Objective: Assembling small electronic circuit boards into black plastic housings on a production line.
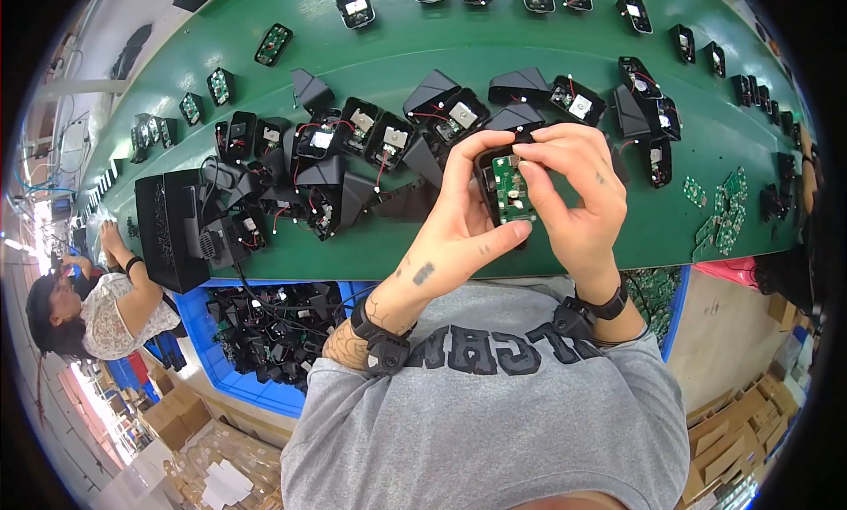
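Observation:
In front of my chest, above the near edge of the green table [397,257], I hold a black plastic housing with a green circuit board [510,189] in its opening. My left hand [468,214] is wrapped round the housing's left side, its thumb against the board's lower end. At the upper right of the board, my right hand [573,188] has its thumb and fingers closed on the board's upper edge and the housing rim. The fingers hide much of the housing. Just left of my hands lie several open black housings [389,138] with red wires and white connectors.
A pile of loose circuit boards [729,212] lies on the table at right. More housings [356,7] stand along the far side. A black box [163,232] sits at left. Below the table edge is a blue bin [256,399] of black parts. A person [106,307] works at far left.

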`<state>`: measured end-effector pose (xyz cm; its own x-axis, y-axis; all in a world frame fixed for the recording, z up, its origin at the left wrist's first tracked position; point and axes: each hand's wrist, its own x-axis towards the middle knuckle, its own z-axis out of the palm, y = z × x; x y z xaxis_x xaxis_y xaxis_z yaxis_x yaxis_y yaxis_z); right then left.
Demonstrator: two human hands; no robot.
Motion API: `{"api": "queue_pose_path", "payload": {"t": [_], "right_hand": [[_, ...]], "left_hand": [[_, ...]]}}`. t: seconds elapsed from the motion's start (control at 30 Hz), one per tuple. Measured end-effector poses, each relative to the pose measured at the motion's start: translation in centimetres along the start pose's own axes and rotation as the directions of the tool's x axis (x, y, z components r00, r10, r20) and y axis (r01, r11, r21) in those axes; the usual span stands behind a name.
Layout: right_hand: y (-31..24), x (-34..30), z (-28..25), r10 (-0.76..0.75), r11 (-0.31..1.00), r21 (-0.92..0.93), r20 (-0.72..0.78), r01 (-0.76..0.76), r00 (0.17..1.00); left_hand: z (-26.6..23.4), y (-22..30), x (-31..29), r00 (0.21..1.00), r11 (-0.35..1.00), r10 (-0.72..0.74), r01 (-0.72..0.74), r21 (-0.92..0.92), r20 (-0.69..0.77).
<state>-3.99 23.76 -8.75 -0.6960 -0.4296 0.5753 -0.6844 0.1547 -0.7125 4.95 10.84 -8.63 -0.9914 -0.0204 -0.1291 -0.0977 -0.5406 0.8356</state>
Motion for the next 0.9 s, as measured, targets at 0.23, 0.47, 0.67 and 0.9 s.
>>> {"api": "queue_pose_path", "payload": {"t": [0.23, 0.47, 0.67, 0.9], "right_hand": [[0.0, -0.3, 0.0, 0.028, 1.000, -0.013, 0.000, -0.028, 1.000], [0.6, -0.9, 0.5, -0.052, 0.998, -0.048, -0.061, 0.049, 0.997], [0.3, -1.5, 0.4, 0.373, 0.706, 0.522, 0.302, -0.479, 0.877], [0.0, -0.4, -0.3, 0.498, 0.523, 0.545, 0.429, -0.656, 0.753]], "left_hand": [[0.3, -0.3, 0.1, 1.000, 1.000, 0.026, -0.026, 0.004, -0.012], [0.3, -0.1, -0.1, 1.000, 0.999, -0.001, 0.001, 0.044, 0.000], [0.2, 0.2, -0.2, 1.000, 0.996, 0.003, -0.002, 0.090, -0.019], [0.1, 0.2, -0.2, 1.000, 0.993, -0.016, 0.014, 0.116, 0.019]]}}
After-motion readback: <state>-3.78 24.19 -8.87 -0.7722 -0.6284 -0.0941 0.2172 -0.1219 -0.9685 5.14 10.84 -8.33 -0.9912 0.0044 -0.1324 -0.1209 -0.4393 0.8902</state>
